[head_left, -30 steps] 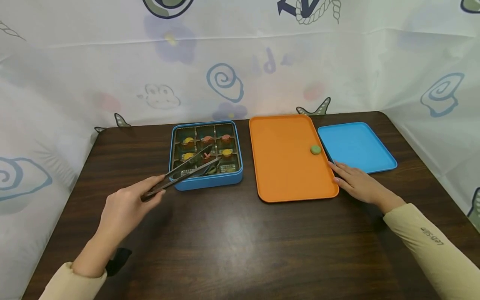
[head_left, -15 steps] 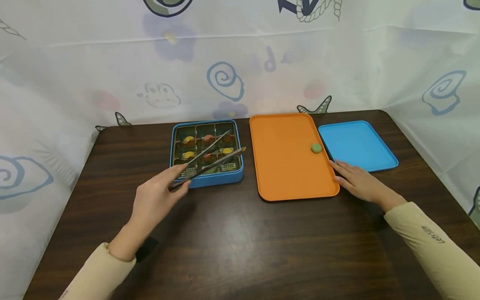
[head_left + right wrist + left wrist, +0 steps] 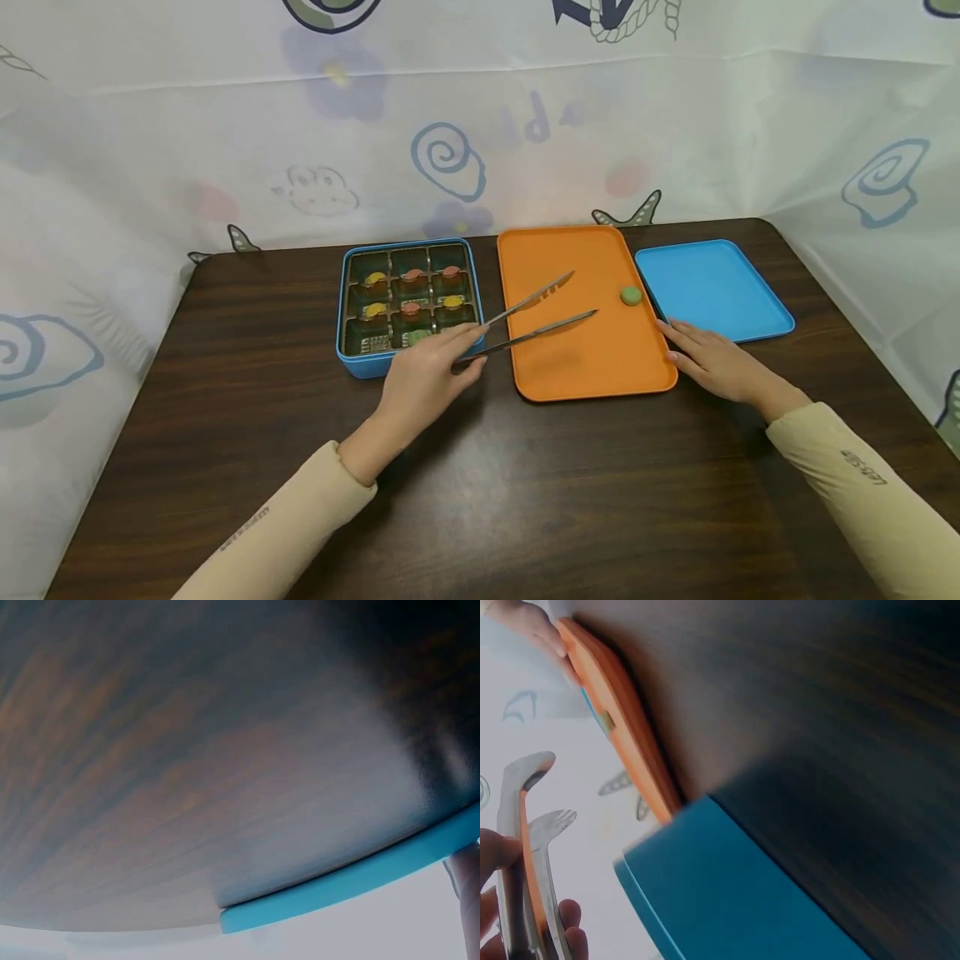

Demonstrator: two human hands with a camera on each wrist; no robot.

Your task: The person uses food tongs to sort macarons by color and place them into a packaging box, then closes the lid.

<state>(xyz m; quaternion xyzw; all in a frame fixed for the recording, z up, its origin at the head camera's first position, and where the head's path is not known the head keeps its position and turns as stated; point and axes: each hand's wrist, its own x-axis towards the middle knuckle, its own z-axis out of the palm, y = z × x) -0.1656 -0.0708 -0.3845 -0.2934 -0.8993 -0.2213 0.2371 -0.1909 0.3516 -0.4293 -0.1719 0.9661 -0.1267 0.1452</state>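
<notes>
My left hand (image 3: 427,379) grips metal tongs (image 3: 543,329), whose parted arms reach over the left part of an orange tray (image 3: 570,367). Nothing sits between the tong tips. In the left wrist view the same tongs (image 3: 526,855) show between thumb and fingers. A small round green piece (image 3: 631,295) lies on the tray near its right edge. My right hand (image 3: 712,362) rests with extended fingers at the tray's right edge, by the blue tray's near corner. Left of the orange tray stands a blue box (image 3: 365,367) with a dark divided insert holding yellow, pink and green pieces.
A flat blue tray (image 3: 716,287) lies to the right of the orange one. All of it stands on a dark wooden table (image 3: 510,500). A patterned white cloth (image 3: 525,150) hangs behind the table and along its sides.
My left hand has carried the parted tongs rightward, from above the blue box to above the orange tray. The right hand, green piece and trays have stayed in place.
</notes>
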